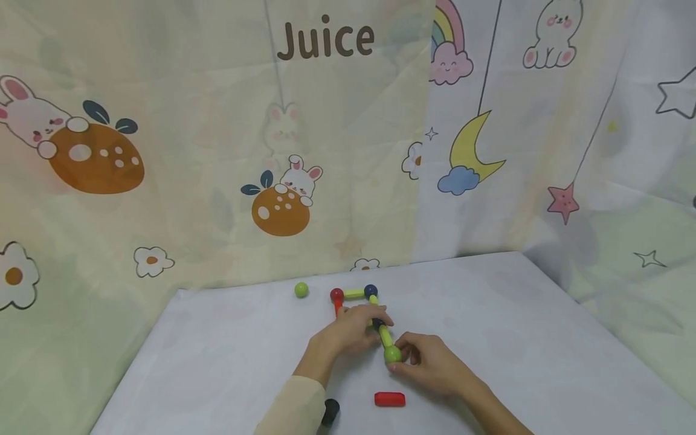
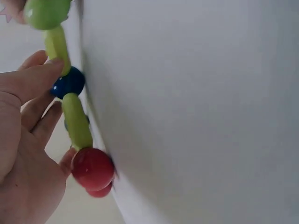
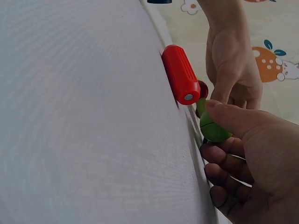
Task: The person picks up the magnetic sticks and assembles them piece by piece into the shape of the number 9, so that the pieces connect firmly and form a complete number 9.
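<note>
On the white table lies a linked shape of magnetic rods and balls: a red ball (image 1: 337,295), a yellow-green rod (image 1: 354,293), a dark blue ball (image 1: 371,291), and more rods running toward me. My left hand (image 1: 356,329) grips the shape at its nearer dark blue ball (image 2: 70,83), the thumb reaching onto the yellow-green rod (image 2: 57,46) beside it. At the near end, my right hand (image 1: 432,362) pinches a light green ball (image 1: 392,354) between thumb and fingers; it meets the rod's end. Part of the shape is hidden under the left hand.
A loose red magnetic rod (image 1: 389,399) lies in front of the hands. Beside the left sleeve is a black piece (image 1: 330,412), partly covered. Another light green ball (image 1: 301,290) sits at the table's back edge, before a printed cloth (image 1: 206,181).
</note>
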Action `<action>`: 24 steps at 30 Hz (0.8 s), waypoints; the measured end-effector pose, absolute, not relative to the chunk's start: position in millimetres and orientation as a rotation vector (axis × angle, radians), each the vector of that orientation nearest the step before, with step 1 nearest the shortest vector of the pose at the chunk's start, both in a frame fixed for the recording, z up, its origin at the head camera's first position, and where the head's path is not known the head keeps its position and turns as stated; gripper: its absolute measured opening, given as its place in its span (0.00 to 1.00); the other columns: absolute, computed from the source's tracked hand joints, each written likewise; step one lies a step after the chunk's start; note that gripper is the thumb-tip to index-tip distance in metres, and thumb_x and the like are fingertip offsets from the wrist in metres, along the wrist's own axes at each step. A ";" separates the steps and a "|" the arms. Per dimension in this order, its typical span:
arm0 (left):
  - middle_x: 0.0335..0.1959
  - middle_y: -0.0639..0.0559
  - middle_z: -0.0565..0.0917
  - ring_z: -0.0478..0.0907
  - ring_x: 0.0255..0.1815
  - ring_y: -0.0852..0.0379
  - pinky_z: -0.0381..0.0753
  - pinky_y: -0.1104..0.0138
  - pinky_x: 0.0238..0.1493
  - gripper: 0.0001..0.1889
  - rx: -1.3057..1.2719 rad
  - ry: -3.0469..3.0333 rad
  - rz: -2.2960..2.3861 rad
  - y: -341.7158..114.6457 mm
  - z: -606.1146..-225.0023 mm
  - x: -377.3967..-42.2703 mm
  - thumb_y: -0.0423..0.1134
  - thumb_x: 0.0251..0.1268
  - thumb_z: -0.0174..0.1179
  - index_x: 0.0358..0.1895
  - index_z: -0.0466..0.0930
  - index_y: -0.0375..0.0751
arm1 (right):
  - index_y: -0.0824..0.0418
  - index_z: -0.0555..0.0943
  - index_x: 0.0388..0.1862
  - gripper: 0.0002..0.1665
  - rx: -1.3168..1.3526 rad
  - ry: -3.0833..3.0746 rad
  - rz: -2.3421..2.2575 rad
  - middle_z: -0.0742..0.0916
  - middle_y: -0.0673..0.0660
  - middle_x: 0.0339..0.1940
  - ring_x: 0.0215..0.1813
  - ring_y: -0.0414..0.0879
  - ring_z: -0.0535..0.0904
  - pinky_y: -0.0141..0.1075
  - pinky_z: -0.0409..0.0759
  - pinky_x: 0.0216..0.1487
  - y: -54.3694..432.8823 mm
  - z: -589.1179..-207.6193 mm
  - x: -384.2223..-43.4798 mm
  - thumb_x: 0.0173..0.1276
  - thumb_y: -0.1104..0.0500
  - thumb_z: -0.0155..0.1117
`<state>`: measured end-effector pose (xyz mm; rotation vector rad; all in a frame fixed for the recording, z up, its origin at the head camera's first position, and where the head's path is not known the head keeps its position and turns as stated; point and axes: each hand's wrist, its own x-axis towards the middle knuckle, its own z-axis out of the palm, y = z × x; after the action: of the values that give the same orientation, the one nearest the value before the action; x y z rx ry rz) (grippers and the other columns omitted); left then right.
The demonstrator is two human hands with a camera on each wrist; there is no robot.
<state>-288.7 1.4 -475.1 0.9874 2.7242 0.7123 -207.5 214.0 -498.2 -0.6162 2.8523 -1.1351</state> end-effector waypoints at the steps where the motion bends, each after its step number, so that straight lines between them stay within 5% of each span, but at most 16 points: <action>1: 0.71 0.60 0.76 0.69 0.75 0.52 0.58 0.40 0.72 0.18 0.984 2.732 0.706 0.6 -473.3 -288.7 0.36 0.68 0.67 0.55 0.85 0.63 | 0.48 0.83 0.44 0.16 -0.613 2.848 -1.132 0.84 0.40 0.32 0.33 0.34 0.75 0.31 0.75 0.34 214.3 -498.0 -207.4 0.66 0.41 0.73; 17: 0.67 0.59 0.78 0.69 0.73 0.55 0.63 0.47 0.65 0.17 1.003 2.808 0.586 -39.9 -460.7 -276.9 0.39 0.67 0.69 0.57 0.84 0.62 | 0.50 0.80 0.47 0.22 -0.566 2.843 -1.055 0.82 0.41 0.34 0.39 0.41 0.76 0.33 0.75 0.41 212.0 -493.8 -210.8 0.61 0.41 0.77; 24: 0.65 0.58 0.79 0.71 0.69 0.54 0.65 0.46 0.66 0.19 1.012 2.834 0.577 -62.4 -457.2 -268.7 0.40 0.66 0.69 0.59 0.83 0.59 | 0.51 0.76 0.61 0.39 -0.514 2.877 -1.053 0.82 0.43 0.49 0.50 0.41 0.76 0.36 0.80 0.50 216.2 -501.0 -218.2 0.57 0.36 0.78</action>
<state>-268.7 -62.4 -457.2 1.0117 2.8335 0.5766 -218.2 216.2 -501.0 -0.5137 2.8769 -1.0533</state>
